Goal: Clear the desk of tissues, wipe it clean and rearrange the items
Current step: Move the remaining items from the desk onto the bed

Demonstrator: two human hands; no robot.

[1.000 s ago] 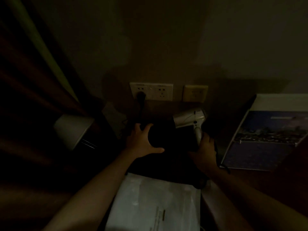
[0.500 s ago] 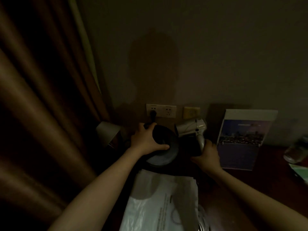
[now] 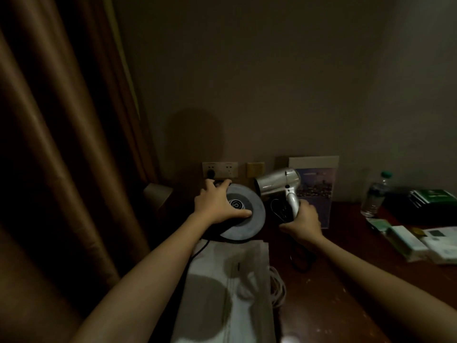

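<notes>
left hand grips tilted round grey plastic disc at back of dark wooden desk; right hand wraps handle of silver plastic hair dryer, handle upright, nozzle pointing left at disc, just beside it.

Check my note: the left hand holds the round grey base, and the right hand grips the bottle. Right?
Not quite. The right hand grips the hair dryer by its handle, not the bottle, which stands alone further right on the desk. The left hand does hold the round grey base. The head view shows this.
</notes>
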